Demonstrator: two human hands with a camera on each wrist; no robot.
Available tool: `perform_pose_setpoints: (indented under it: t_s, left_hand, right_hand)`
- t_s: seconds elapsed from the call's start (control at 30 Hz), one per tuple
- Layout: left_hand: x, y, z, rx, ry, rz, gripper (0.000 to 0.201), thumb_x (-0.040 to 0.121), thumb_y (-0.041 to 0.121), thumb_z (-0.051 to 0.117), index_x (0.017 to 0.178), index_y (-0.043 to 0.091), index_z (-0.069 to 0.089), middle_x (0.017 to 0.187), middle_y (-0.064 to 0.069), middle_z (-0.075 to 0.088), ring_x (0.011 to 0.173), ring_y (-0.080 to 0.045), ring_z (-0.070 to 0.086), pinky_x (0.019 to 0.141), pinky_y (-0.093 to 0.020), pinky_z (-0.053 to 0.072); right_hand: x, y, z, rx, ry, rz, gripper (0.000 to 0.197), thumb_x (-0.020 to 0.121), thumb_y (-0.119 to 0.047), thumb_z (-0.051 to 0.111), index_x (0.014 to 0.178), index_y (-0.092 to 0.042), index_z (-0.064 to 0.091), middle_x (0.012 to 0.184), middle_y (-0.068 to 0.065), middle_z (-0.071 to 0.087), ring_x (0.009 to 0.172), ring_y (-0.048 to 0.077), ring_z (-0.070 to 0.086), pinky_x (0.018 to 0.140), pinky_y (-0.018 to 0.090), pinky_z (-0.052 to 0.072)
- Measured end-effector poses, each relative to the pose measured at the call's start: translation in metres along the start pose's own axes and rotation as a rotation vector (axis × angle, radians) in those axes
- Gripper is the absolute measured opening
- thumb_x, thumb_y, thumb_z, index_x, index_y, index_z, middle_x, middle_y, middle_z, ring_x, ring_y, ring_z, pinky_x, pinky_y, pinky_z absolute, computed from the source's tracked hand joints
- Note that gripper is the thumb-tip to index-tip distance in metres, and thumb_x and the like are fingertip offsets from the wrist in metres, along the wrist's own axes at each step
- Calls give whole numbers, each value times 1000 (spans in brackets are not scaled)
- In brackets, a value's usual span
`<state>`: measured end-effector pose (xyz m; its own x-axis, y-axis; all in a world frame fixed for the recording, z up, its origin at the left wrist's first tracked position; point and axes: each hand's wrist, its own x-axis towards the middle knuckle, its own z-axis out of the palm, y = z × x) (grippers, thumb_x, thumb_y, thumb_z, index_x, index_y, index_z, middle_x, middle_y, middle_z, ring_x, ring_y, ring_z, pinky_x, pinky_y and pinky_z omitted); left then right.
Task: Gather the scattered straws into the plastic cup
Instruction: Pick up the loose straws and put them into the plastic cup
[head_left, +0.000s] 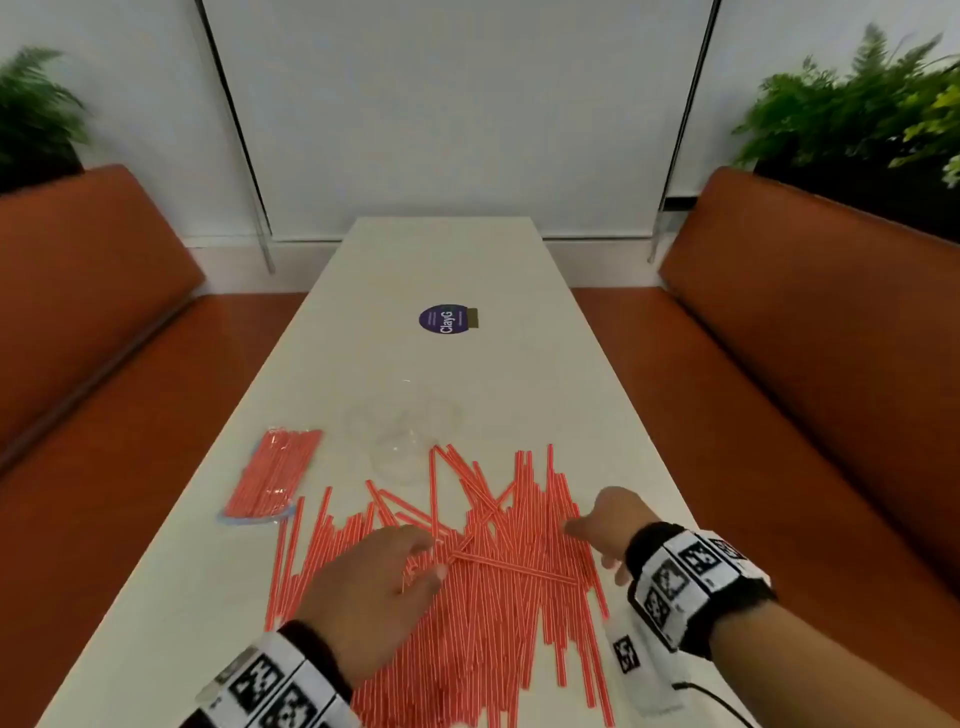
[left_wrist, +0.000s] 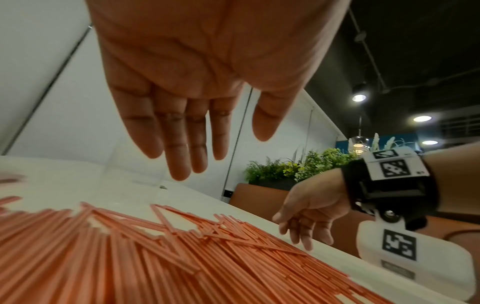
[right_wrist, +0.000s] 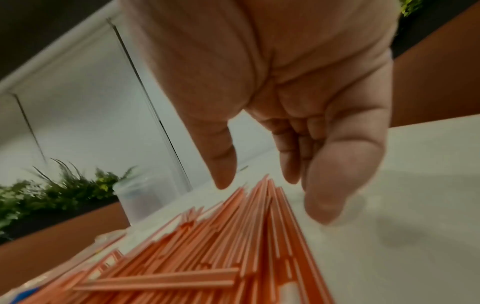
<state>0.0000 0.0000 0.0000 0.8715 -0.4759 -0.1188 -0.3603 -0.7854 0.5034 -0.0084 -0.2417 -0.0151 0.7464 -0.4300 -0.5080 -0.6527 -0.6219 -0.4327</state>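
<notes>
Fingers (left_wrist: 179, 144) of left hand (head_left: 374, 587) straight, spread over straws (head_left: 478, 587), holding nothing; right hand (head_left: 608, 525) loosely open, empty, lower right. Straws fill lower centre of counter (head_left: 447, 260); plastic cup (head_left: 400, 441) just above them.

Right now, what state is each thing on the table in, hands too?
Loose straws: spread flat across the near table, some crossed, none in the cup.
Plastic cup: clear, upright beyond the straws, looks empty.
Bagged straws: lying flat, left of the cup.
Left hand: open, palm down over the pile.
Right hand: open, fingertips at the pile's right edge.
</notes>
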Motion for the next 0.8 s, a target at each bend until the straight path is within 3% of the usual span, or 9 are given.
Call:
perform_pose_setpoints:
  t_s: [0.07,0.13,0.2,0.23,0.3,0.43,0.57,0.67,0.8]
  left_hand:
    - [13,3,5,-21,-20,34,42,92,49,37,130,32,41,134,14,49,117,-3,49,99,-22,41]
    - [20,5,9,-28,-23,64,40,92,48,38,129,32,43,132,14,50,115,-3,51,98,-22,42]
    - [25,5,13,-43,-42,66,40,92,48,38,128,32,44,132,13,51,115,-3,51,97,-22,43]
    - [27,3,15,-43,-52,63,40,92,48,38,128,32,44,132,13,51,115,-3,51,97,-22,43]
    - [30,2,19,-50,-69,55,41,92,48,38,129,31,44,132,13,51,115,-4,51,96,-22,43]
    - [31,3,23,-32,-103,60,41,92,47,39,130,31,43,132,13,51,114,-4,51,95,-20,42]
    - [36,3,24,-34,-143,52,42,92,46,39,131,30,43,133,12,50,117,-5,50,98,-22,42]
    - [42,4,24,-86,-167,44,40,92,44,41,129,28,46,129,13,52,113,-4,51,95,-20,41]
    - [52,7,20,-258,-212,39,32,92,39,46,121,27,51,116,15,55,102,-1,52,90,-17,42]
  right_hand:
    - [12,-6,5,-65,0,24,42,87,-33,61,111,1,55,98,11,63,82,22,59,66,26,52]
    - [17,-15,9,-154,0,10,38,86,-32,64,107,-2,58,107,10,64,92,22,63,79,27,52]
    - [26,-19,15,-219,-9,-1,23,88,-28,61,88,-5,59,98,7,63,93,21,62,83,25,50]
    - [29,-20,17,-230,-11,0,23,89,-26,59,76,-8,54,89,6,59,88,20,59,84,25,50]
    - [31,-23,18,-251,-6,-2,29,91,-24,56,68,-11,46,80,3,53,84,19,54,85,26,50]
    - [33,-25,22,-300,-5,-27,37,92,-24,54,60,-13,37,64,-1,41,82,18,51,81,25,49]
    - [35,-24,24,-303,-57,-44,33,93,-24,51,65,-11,41,68,0,44,77,17,51,71,23,47]
    - [34,-14,20,-145,-106,-49,33,95,-18,46,64,-13,37,63,0,38,52,13,40,47,20,35]
    - [29,-1,9,171,-176,-45,14,96,-12,39,85,-8,46,64,3,43,47,13,36,42,22,33]
